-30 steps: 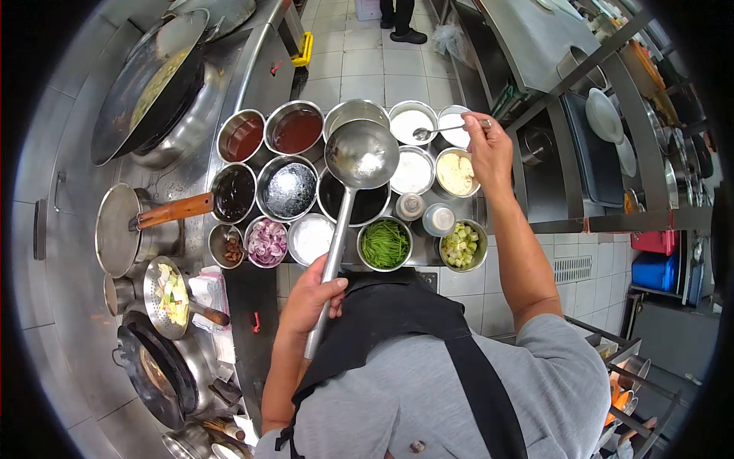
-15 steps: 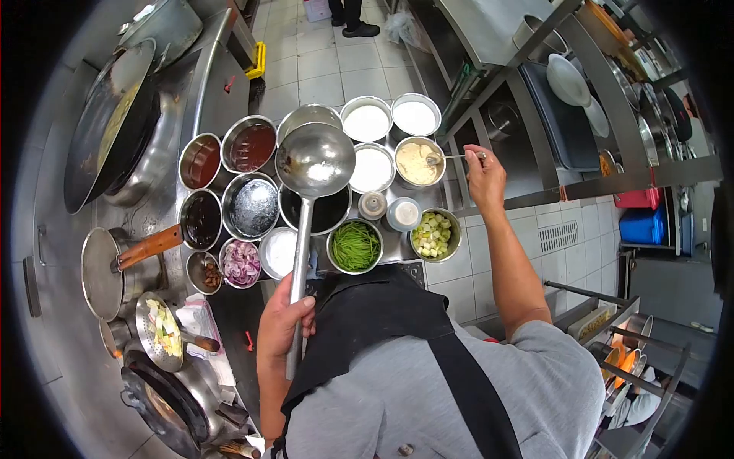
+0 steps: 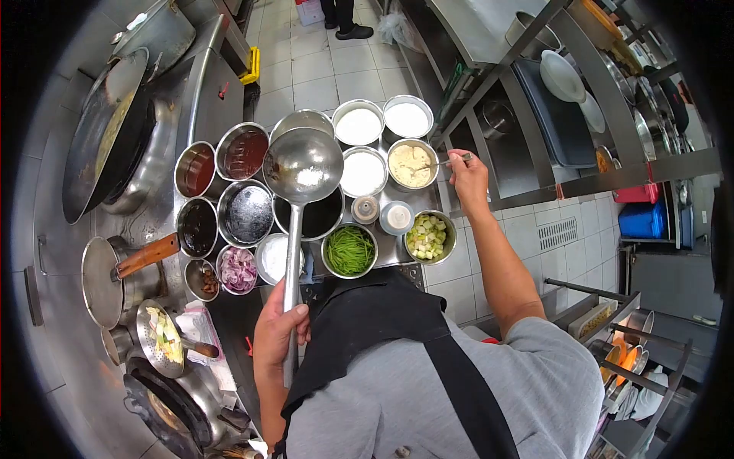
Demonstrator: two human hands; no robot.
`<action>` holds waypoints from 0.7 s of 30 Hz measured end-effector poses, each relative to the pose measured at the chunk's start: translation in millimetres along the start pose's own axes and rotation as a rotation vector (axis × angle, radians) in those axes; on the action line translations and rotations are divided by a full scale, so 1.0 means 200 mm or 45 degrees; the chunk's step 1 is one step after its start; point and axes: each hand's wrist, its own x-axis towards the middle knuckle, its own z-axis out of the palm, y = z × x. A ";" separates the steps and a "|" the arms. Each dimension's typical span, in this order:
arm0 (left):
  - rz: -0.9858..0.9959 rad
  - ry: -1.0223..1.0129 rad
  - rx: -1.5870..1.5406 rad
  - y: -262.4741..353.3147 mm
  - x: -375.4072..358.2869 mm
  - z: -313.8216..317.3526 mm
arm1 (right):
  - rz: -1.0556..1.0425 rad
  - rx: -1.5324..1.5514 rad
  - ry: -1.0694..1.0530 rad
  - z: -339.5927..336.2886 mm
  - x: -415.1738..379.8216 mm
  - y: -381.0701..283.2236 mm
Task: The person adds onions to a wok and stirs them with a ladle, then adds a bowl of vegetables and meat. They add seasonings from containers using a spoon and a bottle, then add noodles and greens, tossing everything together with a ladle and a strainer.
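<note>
My left hand (image 3: 280, 330) is closed around the long handle of a steel ladle (image 3: 304, 162). The ladle's bowl hangs over the metal tubs and partly covers a tub of dark liquid (image 3: 319, 213). Between the fingers of my right hand (image 3: 469, 180) is the handle of a thin metal spoon (image 3: 443, 163). Its tip rests in the pale yellow powder (image 3: 410, 164) of a round steel tub (image 3: 392, 182). Nearby stand two small bottles (image 3: 365, 209), a tub of chopped green vegetable (image 3: 427, 236) and one of cut green stalks (image 3: 349, 250).
Tubs of white powder (image 3: 358, 125), red sauce (image 3: 246, 151) and sliced red onion (image 3: 238, 269) share the counter. To the left are a large wok (image 3: 99, 164), a wooden-handled pan (image 3: 102, 277) and a strainer (image 3: 162, 336). Metal shelving (image 3: 535, 138) stands right. A person's shoe (image 3: 355, 32) shows on the far floor.
The spoon's tip has gone lower into the powder. My right hand has moved slightly down and left. The ladle has shifted slightly left, and the whole view has shifted a little.
</note>
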 end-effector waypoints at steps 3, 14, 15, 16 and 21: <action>-0.010 0.012 -0.007 0.00 -0.01 0.00 | 0.087 0.076 -0.020 0.00 0.00 0.01; -0.053 -0.132 -0.008 0.00 0.09 0.00 | -0.533 -0.095 -0.092 0.12 -0.09 -0.58; -0.052 -0.168 -0.022 0.00 0.10 -0.01 | -0.688 -0.217 -0.058 0.13 -0.10 -0.62; -0.057 -0.178 -0.042 -0.01 0.09 -0.01 | -0.841 -0.343 -0.019 0.13 -0.11 -0.64; -0.018 -0.151 -0.065 -0.01 0.06 -0.03 | -0.635 -1.181 -0.340 0.10 0.02 -0.21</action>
